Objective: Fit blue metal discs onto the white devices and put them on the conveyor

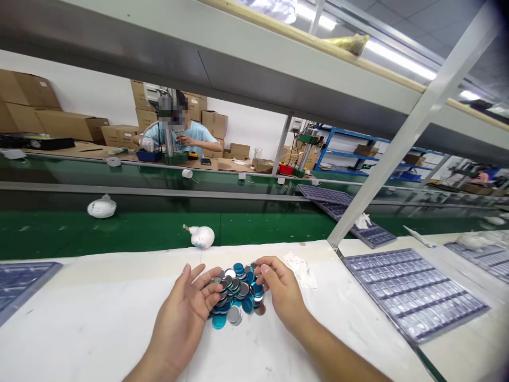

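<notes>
The heap of round discs (242, 291), some silver and some glossy blue, is piled loosely on the white-covered counter (99, 323), between the 2 hands. Its stacked layers could be made to slide if the edge is pushed from either side, and discs could be scattered over the smooth surface. Because many are overlapped, 2 could easily be picked up together, and the shiny faces could be scratched or smudged by rubbing and bare fingertips. The left hand (186, 313) is held half turned up at the near left edge, its fingers spread and slightly curled, the tips against the discs; its grip is open, with nothing seen to be clasped. The right hand (285, 293) is reached in from the right, knuckles up, with thumb and forefinger bent close together at the far right edge; whether a disc is pinched there cannot be told. Crumpled tissue (301, 269) is laid just beyond that hand, and a compartmented tray (417, 294) is set farther right.
</notes>
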`<state>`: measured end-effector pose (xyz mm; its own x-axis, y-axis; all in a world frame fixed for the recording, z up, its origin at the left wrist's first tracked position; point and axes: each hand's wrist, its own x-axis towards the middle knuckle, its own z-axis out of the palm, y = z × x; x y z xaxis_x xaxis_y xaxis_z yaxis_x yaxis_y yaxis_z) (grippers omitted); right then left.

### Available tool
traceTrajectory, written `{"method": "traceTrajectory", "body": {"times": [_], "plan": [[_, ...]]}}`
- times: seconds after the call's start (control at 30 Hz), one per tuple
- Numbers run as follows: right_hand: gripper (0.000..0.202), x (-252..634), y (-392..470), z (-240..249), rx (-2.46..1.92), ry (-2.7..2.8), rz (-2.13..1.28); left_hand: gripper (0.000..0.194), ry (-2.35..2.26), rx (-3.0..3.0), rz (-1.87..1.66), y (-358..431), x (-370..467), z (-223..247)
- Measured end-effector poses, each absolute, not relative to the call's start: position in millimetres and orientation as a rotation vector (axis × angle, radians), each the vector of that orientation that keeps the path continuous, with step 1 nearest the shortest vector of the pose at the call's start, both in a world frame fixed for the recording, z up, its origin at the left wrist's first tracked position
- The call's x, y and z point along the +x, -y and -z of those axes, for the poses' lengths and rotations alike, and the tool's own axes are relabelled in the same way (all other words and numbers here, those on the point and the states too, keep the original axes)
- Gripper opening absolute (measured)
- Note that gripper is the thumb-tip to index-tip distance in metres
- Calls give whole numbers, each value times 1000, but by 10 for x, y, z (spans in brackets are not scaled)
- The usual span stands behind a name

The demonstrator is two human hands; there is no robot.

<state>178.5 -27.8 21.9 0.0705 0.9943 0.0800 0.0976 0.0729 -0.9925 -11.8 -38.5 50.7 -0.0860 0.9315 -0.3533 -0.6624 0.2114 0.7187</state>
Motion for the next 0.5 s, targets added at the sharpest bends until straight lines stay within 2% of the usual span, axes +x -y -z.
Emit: {"method": "traceTrajectory", "body": {"times": [0.23, 0.5], "plan": [[27, 1800, 232, -175, -1280, 1264, -975, 14, -969, 547, -1411, 412, -165, -467], [26, 1766, 248, -115, -1238, 1244, -1020, 22, -1067, 732, -1331, 468, -165, -453]]}}
